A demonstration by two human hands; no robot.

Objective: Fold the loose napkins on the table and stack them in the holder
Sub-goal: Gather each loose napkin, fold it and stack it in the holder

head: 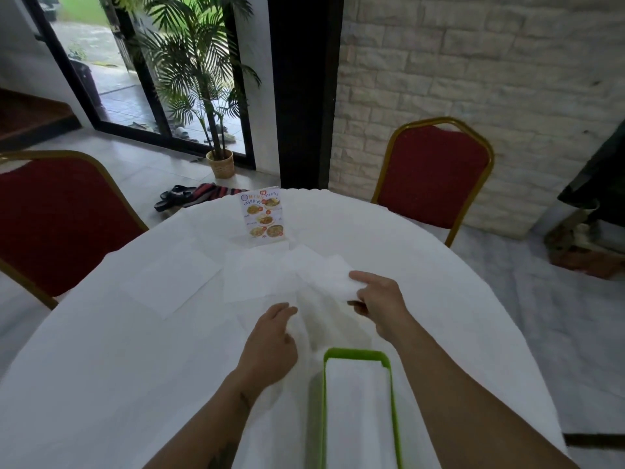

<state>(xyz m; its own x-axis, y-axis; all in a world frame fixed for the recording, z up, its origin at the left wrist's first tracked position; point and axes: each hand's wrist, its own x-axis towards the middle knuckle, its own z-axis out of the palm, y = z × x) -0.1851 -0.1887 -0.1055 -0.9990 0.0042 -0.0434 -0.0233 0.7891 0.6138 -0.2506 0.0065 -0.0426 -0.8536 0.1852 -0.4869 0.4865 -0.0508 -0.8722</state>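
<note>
While right hand (378, 304) pinches napkin (324, 289) corner between thumb and fingertips, I see left hand (270, 336) gripping near edge; thin, limp paper, tears easily. Holder (355, 353) just below fingers.

White napkins (270, 279) loose on table; green holder (358, 355) part-filled.

A menu card (263, 216) stands on the white tablecloth (101, 350), two red chairs (434, 172) and a potted palm (216, 96) behind
</note>
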